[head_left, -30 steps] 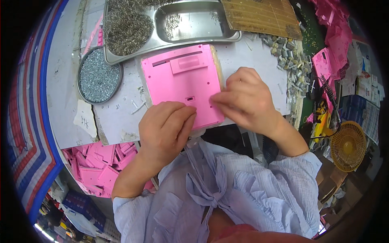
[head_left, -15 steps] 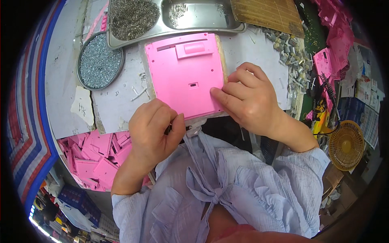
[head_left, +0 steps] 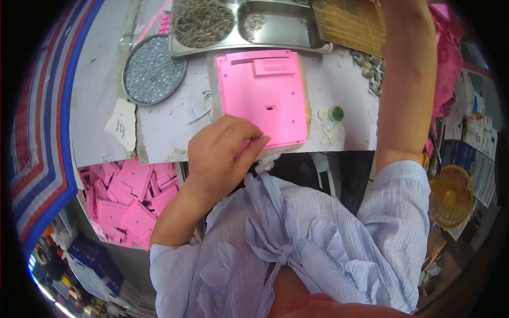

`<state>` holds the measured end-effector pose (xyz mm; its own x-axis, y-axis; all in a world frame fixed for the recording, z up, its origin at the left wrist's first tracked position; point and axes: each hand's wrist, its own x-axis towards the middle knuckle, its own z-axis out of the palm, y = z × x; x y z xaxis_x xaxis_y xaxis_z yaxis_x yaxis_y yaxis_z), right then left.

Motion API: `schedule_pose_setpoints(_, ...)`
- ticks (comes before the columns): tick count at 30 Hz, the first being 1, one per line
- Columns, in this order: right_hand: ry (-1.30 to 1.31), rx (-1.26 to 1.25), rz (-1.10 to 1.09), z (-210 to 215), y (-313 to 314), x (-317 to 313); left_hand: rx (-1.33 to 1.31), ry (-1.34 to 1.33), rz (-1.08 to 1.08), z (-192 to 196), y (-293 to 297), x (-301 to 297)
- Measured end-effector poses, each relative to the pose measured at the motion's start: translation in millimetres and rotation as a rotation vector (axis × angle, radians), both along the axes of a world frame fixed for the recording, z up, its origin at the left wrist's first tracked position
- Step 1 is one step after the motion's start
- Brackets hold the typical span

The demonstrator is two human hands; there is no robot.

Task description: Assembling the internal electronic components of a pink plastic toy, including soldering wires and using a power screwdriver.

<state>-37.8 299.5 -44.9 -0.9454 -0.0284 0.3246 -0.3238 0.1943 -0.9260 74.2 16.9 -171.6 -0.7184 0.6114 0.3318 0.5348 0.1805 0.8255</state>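
A flat pink plastic panel [head_left: 254, 95] lies on a padded base [head_left: 304, 106] on the worktable, with a slot and raised block at its far end and a small rectangular hole near its middle. My left hand [head_left: 225, 148] is closed over the panel's near-left edge, thumb and forefinger pinched together. Whatever they hold, if anything, is too small to make out. My right forearm [head_left: 405, 90] stretches far forward on the right, and its hand is beyond the upper edge of the picture.
Beyond the panel stands a steel compartment tray [head_left: 254, 40] with small metal parts. A round dish [head_left: 154, 69] of silvery screws sits left, a green-topped small object [head_left: 335, 113] right. Pink plastic parts [head_left: 127, 201] fill the lower left. Cardboard [head_left: 350, 24] and metal pieces [head_left: 371, 69] lie far right.
My right hand has left the panel's right edge and reached forward out of view. My left hand has moved right along the near edge. The view has shifted slightly.
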Motion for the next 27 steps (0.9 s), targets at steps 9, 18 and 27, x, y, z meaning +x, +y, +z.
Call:
schedule_pose_setpoints(9, -0.078, -0.417, 0.317, -37.1, -72.3, 130.0, -0.053, 0.115, 0.0, -9.6, 3.3, -6.5)
schedule_pose_setpoints(18, -0.143, -0.561, 0.196, -42.8, -93.7, 131.7, 0.053, 0.056, 0.036, -14.9, 2.5, 1.0)
schedule_pose_setpoints(27, -0.021, -0.49, 0.136, -60.5, -70.4, 123.7, -0.13, 0.28, 0.367, -13.7, -38.9, -95.5)
